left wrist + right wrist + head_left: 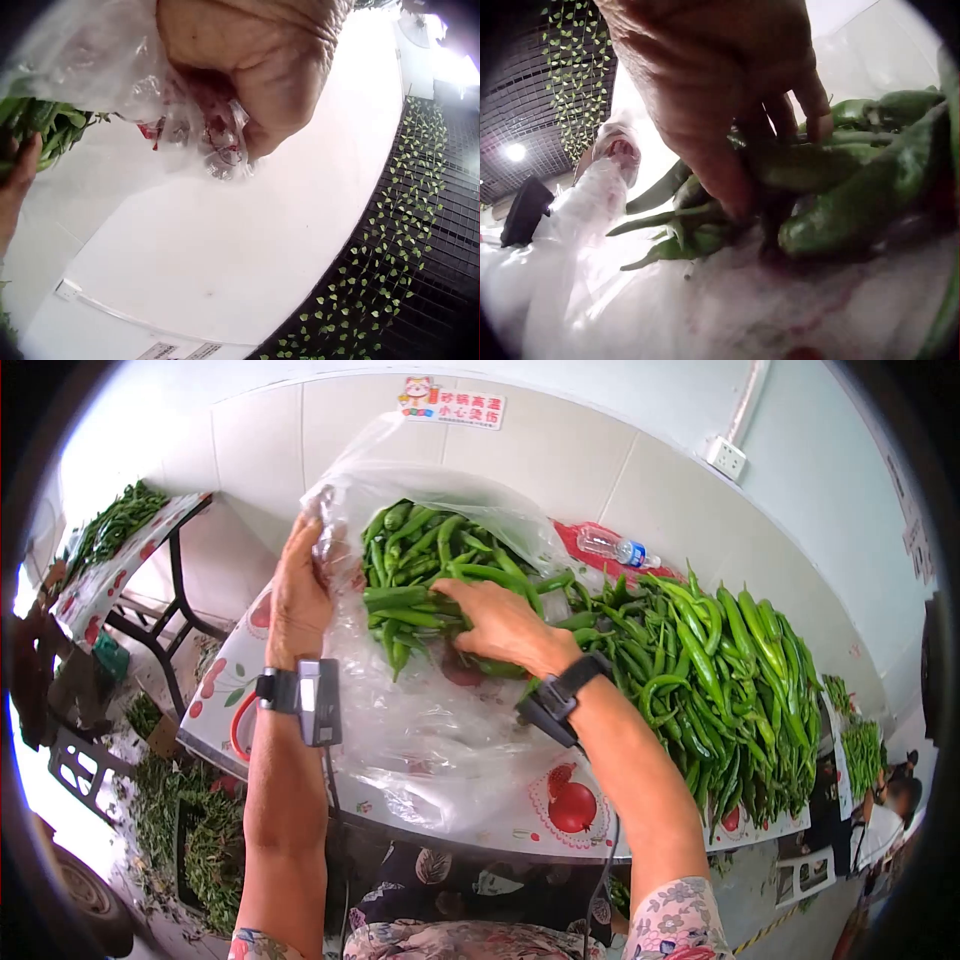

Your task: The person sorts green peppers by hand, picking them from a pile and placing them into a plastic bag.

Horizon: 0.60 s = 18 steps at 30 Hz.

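A clear plastic bag (400, 730) lies on the table with green peppers (415, 545) in its mouth. The left hand (300, 595) grips the bag's bunched edge at the left and holds it up; in the left wrist view the fingers of the left hand (255, 67) curl round the crumpled plastic (225, 142). Over the peppers, the right hand (505, 625) has its fingers down among them. The right wrist view shows the thumb and fingers of the right hand (720, 97) bent round some peppers (802, 165).
A large pile of green peppers (740, 700) covers the table's right side. Behind it lie a plastic bottle (615, 547) and a red bag (572, 540) near the wall. Another table (95, 585) with greens stands at the left, above a crate (190, 850) on the floor.
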Each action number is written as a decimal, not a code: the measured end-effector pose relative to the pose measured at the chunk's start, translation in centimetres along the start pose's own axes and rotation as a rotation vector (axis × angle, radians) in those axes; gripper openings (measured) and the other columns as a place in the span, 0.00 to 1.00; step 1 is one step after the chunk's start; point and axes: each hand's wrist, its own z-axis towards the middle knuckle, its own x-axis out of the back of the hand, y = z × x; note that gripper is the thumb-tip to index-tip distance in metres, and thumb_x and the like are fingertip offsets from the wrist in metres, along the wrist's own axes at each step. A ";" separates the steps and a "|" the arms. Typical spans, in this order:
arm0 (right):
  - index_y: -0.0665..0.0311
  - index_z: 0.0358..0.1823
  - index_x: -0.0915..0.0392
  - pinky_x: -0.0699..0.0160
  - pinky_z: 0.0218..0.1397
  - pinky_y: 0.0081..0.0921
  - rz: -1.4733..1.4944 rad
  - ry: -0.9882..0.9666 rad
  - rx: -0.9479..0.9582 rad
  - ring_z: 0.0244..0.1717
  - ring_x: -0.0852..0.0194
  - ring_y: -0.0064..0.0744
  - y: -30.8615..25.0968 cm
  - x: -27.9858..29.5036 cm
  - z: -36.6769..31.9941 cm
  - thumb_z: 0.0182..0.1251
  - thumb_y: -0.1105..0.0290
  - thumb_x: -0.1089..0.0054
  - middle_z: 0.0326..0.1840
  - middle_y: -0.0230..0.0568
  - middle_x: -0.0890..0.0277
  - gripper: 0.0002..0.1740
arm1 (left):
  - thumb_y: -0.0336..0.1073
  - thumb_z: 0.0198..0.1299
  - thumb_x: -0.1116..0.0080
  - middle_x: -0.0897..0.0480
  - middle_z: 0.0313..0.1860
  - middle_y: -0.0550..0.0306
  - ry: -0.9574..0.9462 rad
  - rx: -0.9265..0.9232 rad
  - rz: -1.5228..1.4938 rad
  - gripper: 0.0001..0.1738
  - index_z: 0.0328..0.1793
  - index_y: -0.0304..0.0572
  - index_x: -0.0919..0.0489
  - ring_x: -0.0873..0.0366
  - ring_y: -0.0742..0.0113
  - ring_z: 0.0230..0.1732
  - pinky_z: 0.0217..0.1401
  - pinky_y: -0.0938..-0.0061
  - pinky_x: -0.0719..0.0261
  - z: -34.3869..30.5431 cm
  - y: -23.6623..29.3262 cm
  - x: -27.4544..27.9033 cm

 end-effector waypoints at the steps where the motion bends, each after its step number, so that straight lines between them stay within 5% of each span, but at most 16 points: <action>1: 0.61 0.62 0.33 0.27 0.55 0.42 0.010 0.004 -0.015 0.54 0.27 0.54 -0.1 0.4 -0.3 0.48 0.74 0.37 0.50 0.55 0.24 0.34 | 0.42 0.67 0.51 0.24 0.55 0.60 0.085 -0.045 -0.033 0.23 0.68 0.48 0.30 0.23 0.67 0.44 0.34 0.69 0.22 0.2 -0.6 -0.4; 7: 0.65 0.45 0.21 0.23 0.44 0.40 0.057 0.199 0.000 0.40 0.20 0.52 0.0 1.3 -0.9 0.59 0.72 0.43 0.37 0.52 0.19 0.12 | 0.37 0.67 0.51 0.22 0.56 0.59 0.013 0.034 -0.037 0.23 0.67 0.42 0.30 0.24 0.68 0.54 0.53 0.73 0.22 -0.6 -1.1 0.8; 11: 0.57 0.44 0.20 0.23 0.40 0.39 -0.070 0.218 -0.070 0.38 0.20 0.51 -0.6 2.6 -1.9 0.65 0.61 0.43 0.35 0.49 0.19 0.12 | 0.35 0.67 0.52 0.22 0.56 0.61 -0.007 0.086 -0.059 0.22 0.67 0.40 0.29 0.24 0.73 0.51 0.51 0.77 0.23 -1.9 -0.8 0.9; 18: 0.52 0.43 0.18 0.23 0.38 0.39 -0.092 0.450 -0.216 0.32 0.19 0.47 1.8 6.1 -3.9 0.64 0.60 0.43 0.30 0.44 0.18 0.11 | 0.35 0.68 0.53 0.22 0.56 0.61 -0.017 0.071 -0.067 0.21 0.66 0.40 0.29 0.25 0.74 0.53 0.54 0.79 0.26 -1.9 -0.9 1.5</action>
